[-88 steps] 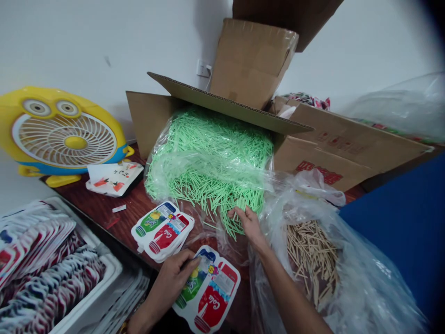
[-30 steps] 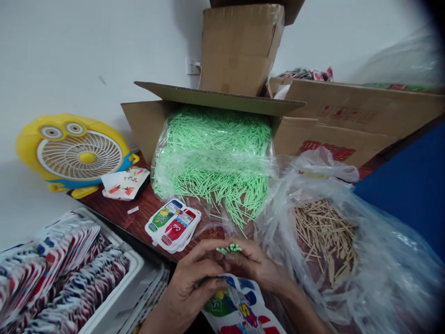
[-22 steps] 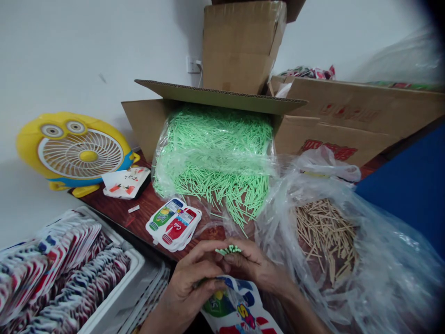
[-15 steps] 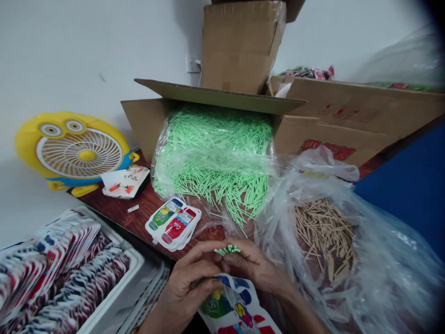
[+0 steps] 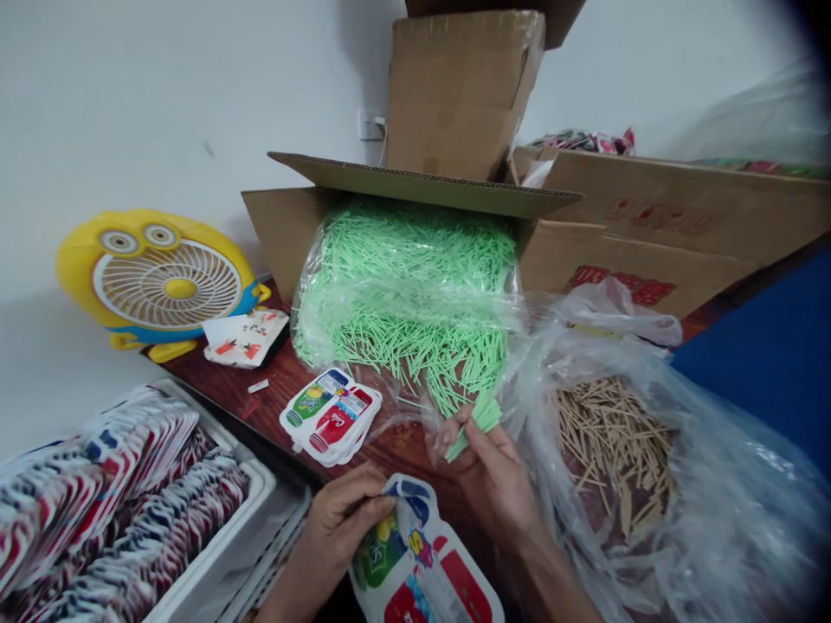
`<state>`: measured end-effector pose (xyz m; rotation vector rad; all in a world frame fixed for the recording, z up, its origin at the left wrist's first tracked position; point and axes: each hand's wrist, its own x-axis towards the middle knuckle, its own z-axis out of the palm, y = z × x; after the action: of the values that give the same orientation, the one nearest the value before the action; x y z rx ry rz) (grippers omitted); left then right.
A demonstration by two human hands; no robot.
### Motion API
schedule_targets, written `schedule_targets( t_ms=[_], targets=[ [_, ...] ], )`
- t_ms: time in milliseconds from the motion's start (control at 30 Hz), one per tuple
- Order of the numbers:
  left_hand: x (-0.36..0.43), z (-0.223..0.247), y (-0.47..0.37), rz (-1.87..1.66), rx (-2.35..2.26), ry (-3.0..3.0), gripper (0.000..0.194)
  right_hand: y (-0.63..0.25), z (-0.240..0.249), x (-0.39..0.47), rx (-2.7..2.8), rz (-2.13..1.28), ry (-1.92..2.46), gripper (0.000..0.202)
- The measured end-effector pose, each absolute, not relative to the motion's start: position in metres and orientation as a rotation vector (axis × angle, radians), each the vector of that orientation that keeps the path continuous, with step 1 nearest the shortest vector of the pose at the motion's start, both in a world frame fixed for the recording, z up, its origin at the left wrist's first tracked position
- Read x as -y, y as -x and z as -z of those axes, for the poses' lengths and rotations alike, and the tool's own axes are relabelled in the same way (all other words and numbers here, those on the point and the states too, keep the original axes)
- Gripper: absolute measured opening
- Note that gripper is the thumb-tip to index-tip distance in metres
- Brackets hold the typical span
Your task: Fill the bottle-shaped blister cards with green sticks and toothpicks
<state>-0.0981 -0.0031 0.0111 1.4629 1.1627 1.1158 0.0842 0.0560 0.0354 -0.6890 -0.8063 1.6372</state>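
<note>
My left hand point(image 5: 347, 519) pinches the top edge of a printed plastic pouch point(image 5: 421, 554) with green and red bottle pictures, low at the front. A bundle of short green sticks point(image 5: 473, 424) is gripped in my right hand point(image 5: 497, 472), apart from the pouch and close to the pile. That pile of loose green sticks point(image 5: 409, 260) spills from a clear bag lying in an open cardboard box point(image 5: 421, 183). Left of my right hand, a small stack of flat pouches point(image 5: 331, 415) with the same print rests on the table.
At lower left a white crate point(image 5: 260, 493) holds rows of filled pouches point(image 5: 130, 510). A yellow fan point(image 5: 175, 285) and a paper packet point(image 5: 247, 337) stand behind it. Brown sticks point(image 5: 616, 450) lie in a clear plastic bag point(image 5: 733, 484) on the right. More cardboard boxes point(image 5: 460, 95) stand behind.
My right hand has moved away from my left, up and right toward the green pile, with the green sticks in it. My left hand has stayed low with the pouch.
</note>
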Motion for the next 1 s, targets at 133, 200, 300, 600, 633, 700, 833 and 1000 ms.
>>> schedule_targets(
  t_ms=[133, 200, 300, 600, 633, 700, 833, 1000],
  targets=[
    [0.002, -0.005, 0.094, -1.075, -1.18, -1.428, 0.025, -0.068, -0.054, -0.042, 0.632, -1.634, 0.615, 0.011],
    [0.002, -0.005, 0.092, -1.06, -1.167, -1.434, 0.028, -0.061, -0.055, -0.037, 0.623, -1.609, 0.647, 0.014],
    [0.002, -0.008, 0.091, -1.07, -1.166, -1.433, 0.03, -0.055, -0.044, -0.032, 0.63, -1.597, 0.712, 0.015],
    [-0.004, -0.011, 0.089, -1.115, -1.184, -1.371, 0.025, -0.06, -0.029, -0.026, 0.641, -1.77, 0.874, 0.031],
    [-0.005, -0.011, 0.089, -1.115, -1.18, -1.35, 0.024, -0.061, -0.032, -0.028, 0.659, -1.824, 0.855, 0.031],
    [-0.009, -0.01, 0.09, -1.125, -1.173, -1.292, 0.024, -0.065, -0.04, -0.032, 0.69, -1.895, 0.804, 0.033],
    [-0.016, -0.01, 0.089, -1.15, -1.161, -1.16, 0.026, -0.073, -0.051, -0.046, 0.818, -1.855, 0.701, 0.036],
    [-0.022, -0.007, 0.085, -1.14, -1.113, -0.996, 0.024, -0.086, -0.056, -0.061, 1.4, -1.734, 0.952, 0.032]
  ],
)
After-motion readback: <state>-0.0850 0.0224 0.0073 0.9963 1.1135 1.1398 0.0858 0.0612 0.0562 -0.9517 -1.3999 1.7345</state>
